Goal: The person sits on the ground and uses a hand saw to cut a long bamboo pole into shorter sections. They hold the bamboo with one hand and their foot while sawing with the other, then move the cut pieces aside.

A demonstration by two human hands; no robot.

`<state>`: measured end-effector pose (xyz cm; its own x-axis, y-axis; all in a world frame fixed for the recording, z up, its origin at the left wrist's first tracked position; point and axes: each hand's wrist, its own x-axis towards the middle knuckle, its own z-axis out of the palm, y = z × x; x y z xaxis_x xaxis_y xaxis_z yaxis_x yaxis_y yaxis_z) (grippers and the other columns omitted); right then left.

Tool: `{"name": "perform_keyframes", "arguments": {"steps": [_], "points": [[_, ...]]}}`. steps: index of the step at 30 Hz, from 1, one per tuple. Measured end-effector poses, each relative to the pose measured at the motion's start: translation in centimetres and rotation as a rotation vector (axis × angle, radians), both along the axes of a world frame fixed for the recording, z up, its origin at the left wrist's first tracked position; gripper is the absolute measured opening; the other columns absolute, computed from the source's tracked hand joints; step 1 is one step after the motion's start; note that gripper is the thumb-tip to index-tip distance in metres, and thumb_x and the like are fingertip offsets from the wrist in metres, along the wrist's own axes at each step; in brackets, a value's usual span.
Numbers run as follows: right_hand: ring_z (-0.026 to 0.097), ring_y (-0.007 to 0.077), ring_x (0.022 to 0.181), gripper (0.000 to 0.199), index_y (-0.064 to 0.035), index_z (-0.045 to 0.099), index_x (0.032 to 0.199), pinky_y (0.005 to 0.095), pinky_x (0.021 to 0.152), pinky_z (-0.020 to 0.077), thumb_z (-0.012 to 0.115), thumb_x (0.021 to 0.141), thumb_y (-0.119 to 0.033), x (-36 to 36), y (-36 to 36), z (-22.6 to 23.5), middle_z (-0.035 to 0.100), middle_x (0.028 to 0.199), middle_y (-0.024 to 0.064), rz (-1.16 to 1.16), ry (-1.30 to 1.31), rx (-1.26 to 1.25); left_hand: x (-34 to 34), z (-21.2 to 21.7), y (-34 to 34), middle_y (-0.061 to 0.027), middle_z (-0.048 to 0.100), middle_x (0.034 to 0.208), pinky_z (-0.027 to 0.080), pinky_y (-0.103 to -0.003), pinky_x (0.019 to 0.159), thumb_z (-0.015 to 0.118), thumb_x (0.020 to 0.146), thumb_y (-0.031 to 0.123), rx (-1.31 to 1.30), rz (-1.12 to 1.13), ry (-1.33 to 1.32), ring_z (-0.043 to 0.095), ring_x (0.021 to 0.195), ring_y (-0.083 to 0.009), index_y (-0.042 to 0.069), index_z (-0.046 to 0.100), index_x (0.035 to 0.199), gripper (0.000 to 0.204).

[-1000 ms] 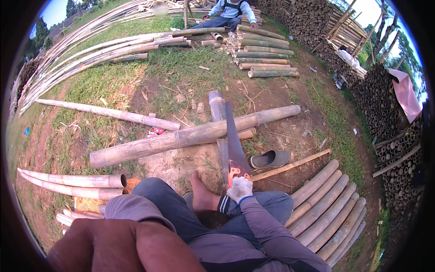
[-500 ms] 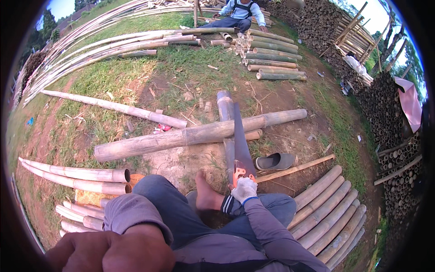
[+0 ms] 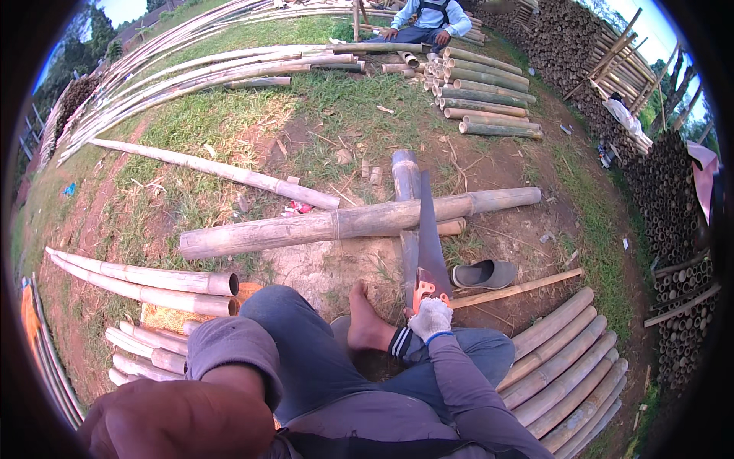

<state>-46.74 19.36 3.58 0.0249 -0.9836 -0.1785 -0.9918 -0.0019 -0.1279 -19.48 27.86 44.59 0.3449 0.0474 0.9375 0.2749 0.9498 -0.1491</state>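
Observation:
My right hand [image 3: 431,317], in a white glove, grips the orange handle of a hand saw [image 3: 427,236]. Its long blade points away from me and rests across a thick bamboo pole [image 3: 344,223] lying crosswise on the dirt. That pole sits on a shorter bamboo piece [image 3: 404,174] running away from me. My left hand [image 3: 172,421] is bare and close to the camera at the lower left, fingers curled, with nothing visible in it. My bare foot [image 3: 367,321] rests on the ground just in front of the pole.
A grey sandal [image 3: 483,273] and a thin stick [image 3: 516,289] lie to the right. Cut bamboo lengths are stacked at my right [image 3: 566,359] and left [image 3: 153,287]. Long poles [image 3: 222,174] cross the grass. Another person [image 3: 428,19] sits at the far end by more stacks.
The view has tipped down slightly and my left hand has dropped lower in the picture. The saw and my right hand stay on the pole in about the same place.

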Motion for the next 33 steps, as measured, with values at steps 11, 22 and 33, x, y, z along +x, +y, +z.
{"name": "perform_keyframes", "arguments": {"steps": [11,22,33], "points": [[0.075,0.0393,0.095,0.058,-0.0038,0.077,0.097,0.0502,0.086,0.0583,0.083,0.08,-0.059,-0.1,0.6,-0.1,0.077,0.099,0.0203,-0.058,0.047,-0.065,3.4,-11.4,-16.6,-0.016,0.074,0.111,0.056,-0.046,0.088,0.079,0.087,0.022,0.713,0.823,-1.284,0.071,0.1,-0.0371,0.007,0.066,0.129,0.047],[0.075,0.0382,0.099,0.054,-0.0044,0.077,0.098,0.0508,0.086,0.0579,0.083,0.08,-0.055,-0.3,0.1,-0.9,0.077,0.102,0.0201,-0.036,0.012,-0.002,5.1,-21.3,-21.1,-0.0197,0.075,0.123,0.055,-0.047,0.1,0.081,0.087,0.04,1.17,0.381,-1.961,0.072,0.115,-0.0381,0.011,0.055,0.15,0.074],[0.075,0.0377,0.098,0.053,-0.0067,0.078,0.096,0.0514,0.086,0.0574,0.084,0.079,-0.056,0.0,0.1,0.2,0.077,0.099,0.0188,-0.081,-0.015,0.018,6.2,-20.5,-21.2,-0.0194,0.076,0.123,0.054,-0.046,0.102,0.078,0.09,0.041,1.194,0.38,-1.942,0.072,0.115,-0.0373,0.011,0.054,0.15,0.072]]}}
